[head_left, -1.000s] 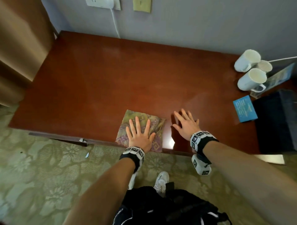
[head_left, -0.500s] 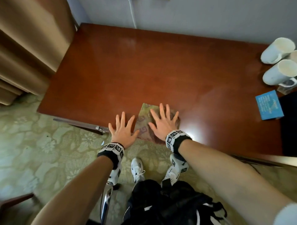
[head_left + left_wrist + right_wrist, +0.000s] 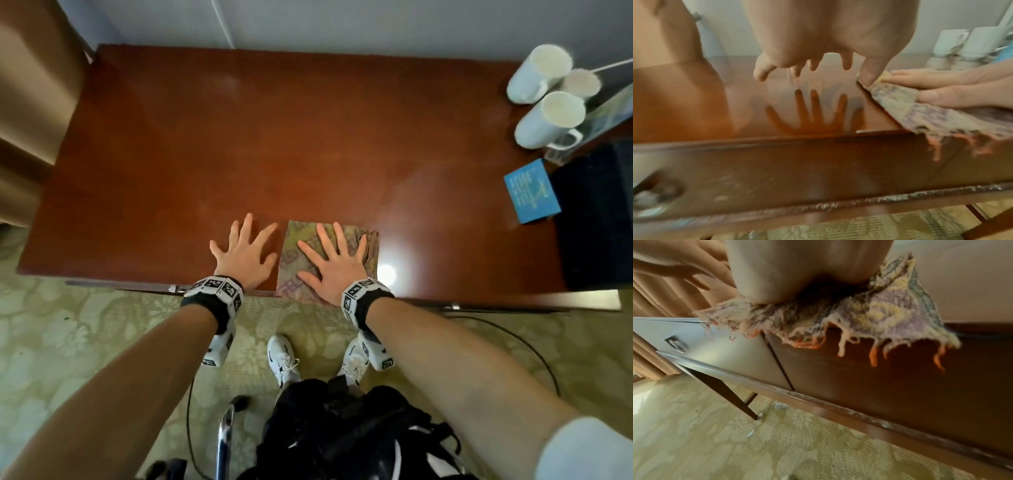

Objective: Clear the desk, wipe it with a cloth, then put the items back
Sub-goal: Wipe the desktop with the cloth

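Note:
A folded patterned cloth [image 3: 294, 253] in yellow, green and purple lies at the front edge of the reddish-brown desk [image 3: 274, 137], its frayed hem [image 3: 875, 331] hanging over the edge. My right hand [image 3: 334, 260] presses flat on the cloth with fingers spread and straight. My left hand [image 3: 245, 250] lies flat on the bare wood just left of the cloth, fingers spread; in the left wrist view its fingers [image 3: 869, 74] hover close over the glossy top beside the cloth [image 3: 920, 113].
Three white mugs [image 3: 548, 116] stand at the back right, with a blue card [image 3: 531, 192] and a dark box [image 3: 596, 219] nearer the front. A beige curtain [image 3: 30, 102] hangs left. A chair frame [image 3: 226, 435] and cable [image 3: 513, 339] lie on the carpet.
One second ago the left hand pressed the cloth; the right hand has since taken it over and the left hand now lies on bare wood beside it.

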`<state>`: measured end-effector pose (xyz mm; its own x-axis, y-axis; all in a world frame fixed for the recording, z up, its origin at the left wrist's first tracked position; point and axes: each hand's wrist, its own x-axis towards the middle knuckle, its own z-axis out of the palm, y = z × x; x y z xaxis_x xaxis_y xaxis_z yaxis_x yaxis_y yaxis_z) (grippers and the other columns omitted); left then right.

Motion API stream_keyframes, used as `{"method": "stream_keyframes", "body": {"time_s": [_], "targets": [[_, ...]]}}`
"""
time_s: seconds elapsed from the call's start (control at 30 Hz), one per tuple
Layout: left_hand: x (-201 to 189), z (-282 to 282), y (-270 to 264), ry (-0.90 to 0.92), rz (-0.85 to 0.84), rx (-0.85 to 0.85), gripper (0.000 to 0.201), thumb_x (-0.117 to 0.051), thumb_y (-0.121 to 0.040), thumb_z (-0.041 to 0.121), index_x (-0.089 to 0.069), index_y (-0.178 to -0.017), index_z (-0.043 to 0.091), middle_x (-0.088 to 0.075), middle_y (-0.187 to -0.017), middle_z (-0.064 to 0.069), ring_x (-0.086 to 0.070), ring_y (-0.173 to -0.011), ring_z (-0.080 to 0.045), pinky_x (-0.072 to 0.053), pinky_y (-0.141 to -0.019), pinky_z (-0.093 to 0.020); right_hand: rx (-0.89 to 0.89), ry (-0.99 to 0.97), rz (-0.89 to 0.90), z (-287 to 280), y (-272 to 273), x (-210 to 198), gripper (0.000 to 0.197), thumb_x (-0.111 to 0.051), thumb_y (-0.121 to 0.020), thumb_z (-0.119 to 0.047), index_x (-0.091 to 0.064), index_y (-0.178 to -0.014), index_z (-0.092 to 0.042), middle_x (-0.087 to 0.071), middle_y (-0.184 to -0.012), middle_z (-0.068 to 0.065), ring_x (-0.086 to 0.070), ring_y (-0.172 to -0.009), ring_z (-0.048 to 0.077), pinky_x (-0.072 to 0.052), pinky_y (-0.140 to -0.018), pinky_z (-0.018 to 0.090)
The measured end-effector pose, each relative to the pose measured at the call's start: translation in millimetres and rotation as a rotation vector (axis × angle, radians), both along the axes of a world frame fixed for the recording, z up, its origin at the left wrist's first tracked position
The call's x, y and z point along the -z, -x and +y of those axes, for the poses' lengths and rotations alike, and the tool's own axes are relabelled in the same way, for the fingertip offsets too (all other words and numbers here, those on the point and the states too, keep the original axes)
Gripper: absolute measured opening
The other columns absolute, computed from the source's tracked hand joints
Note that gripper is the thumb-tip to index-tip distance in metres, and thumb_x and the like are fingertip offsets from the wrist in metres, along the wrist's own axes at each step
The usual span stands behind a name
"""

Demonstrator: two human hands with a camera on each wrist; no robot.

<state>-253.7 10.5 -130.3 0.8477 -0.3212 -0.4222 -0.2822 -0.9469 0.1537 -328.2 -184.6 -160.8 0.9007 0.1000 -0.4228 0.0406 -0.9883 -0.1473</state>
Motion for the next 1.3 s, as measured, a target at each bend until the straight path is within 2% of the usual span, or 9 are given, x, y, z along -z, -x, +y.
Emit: {"method": "stream_keyframes", "body": {"time_s": [0.47, 0.63, 0.87, 1.03, 1.1, 1.2, 1.3], "targets": [[11.6, -154.2, 9.7, -0.029, 0.088, 0.327, 0.055, -0.029, -0.097, 0.061, -0.008, -0.148, 0.055, 0.021, -0.16, 0.005, 0.017, -0.147, -0.028, -0.007, -0.107, -0.074, 0.281, 0.062, 0.007, -174.3, 85.8, 2.6, 0.066, -0.005, -0.089, -0.077, 0.01, -0.149, -0.052, 0.024, -0.161, -0.006, 0.025, -0.146, 0.027, 0.01, -0.107, 0.072], [14.4, -182.8, 22.3, -0.062, 0.077, 0.316, 0.063, -0.032, -0.091, 0.07, -0.007, -0.146, 0.056, 0.016, -0.161, 0.001, 0.015, -0.146, -0.034, -0.008, -0.106, -0.075, 0.327, 0.096, 0.003, -220.0, 110.2, 4.3, 0.066, -0.003, -0.089, -0.077, 0.012, -0.148, -0.052, 0.024, -0.16, -0.006, 0.025, -0.146, 0.025, 0.006, -0.109, 0.072], [13.7, -187.8, 21.1, -0.099, 0.066, 0.293, 0.068, -0.039, -0.087, 0.072, -0.008, -0.145, 0.058, 0.013, -0.16, 0.001, 0.013, -0.146, -0.034, -0.015, -0.105, -0.074, 0.21, 0.104, -0.019, -246.7, 119.5, 6.4, 0.065, -0.005, -0.091, -0.075, 0.012, -0.148, -0.051, 0.023, -0.161, -0.006, 0.024, -0.147, 0.026, 0.002, -0.109, 0.072], [11.6, -189.5, 23.8, -0.089, 0.05, 0.284, 0.067, -0.043, -0.088, 0.069, -0.011, -0.146, 0.056, 0.009, -0.16, -0.002, 0.008, -0.146, -0.034, -0.018, -0.105, -0.073, 0.114, 0.121, 0.017, -261.1, 126.3, 5.4, 0.065, 0.004, -0.086, -0.076, 0.021, -0.144, -0.051, 0.028, -0.159, -0.005, 0.027, -0.146, 0.024, 0.001, -0.109, 0.072], [9.7, -188.9, 28.8, -0.081, 0.023, 0.283, 0.065, -0.043, -0.089, 0.066, -0.015, -0.146, 0.053, 0.004, -0.16, -0.004, 0.004, -0.146, -0.033, -0.021, -0.105, -0.071, 0.108, 0.116, 0.035, -260.6, 125.3, 2.1, 0.067, 0.003, -0.086, -0.077, 0.019, -0.146, -0.051, 0.028, -0.159, -0.005, 0.028, -0.145, 0.024, 0.002, -0.109, 0.072], [6.2, -187.3, 37.5, -0.087, -0.016, 0.275, 0.061, -0.041, -0.091, 0.063, -0.019, -0.146, 0.049, -0.002, -0.159, -0.006, -0.003, -0.145, -0.033, -0.027, -0.103, -0.066, 0.121, 0.103, 0.043, -258.0, 121.3, -5.1, 0.068, -0.009, -0.088, -0.076, 0.008, -0.15, -0.051, 0.02, -0.162, -0.006, 0.021, -0.147, 0.026, 0.0, -0.109, 0.07], [-1.5, -188.0, 43.2, -0.092, -0.024, 0.245, 0.06, -0.04, -0.091, 0.062, -0.021, -0.146, 0.047, -0.006, -0.158, -0.006, -0.007, -0.144, -0.033, -0.03, -0.103, -0.064, 0.155, 0.118, 0.018, -254.7, 118.0, -18.0, 0.067, -0.016, -0.091, -0.074, -0.002, -0.151, -0.049, 0.003, -0.164, -0.005, 0.004, -0.149, 0.03, -0.007, -0.109, 0.068]]}}
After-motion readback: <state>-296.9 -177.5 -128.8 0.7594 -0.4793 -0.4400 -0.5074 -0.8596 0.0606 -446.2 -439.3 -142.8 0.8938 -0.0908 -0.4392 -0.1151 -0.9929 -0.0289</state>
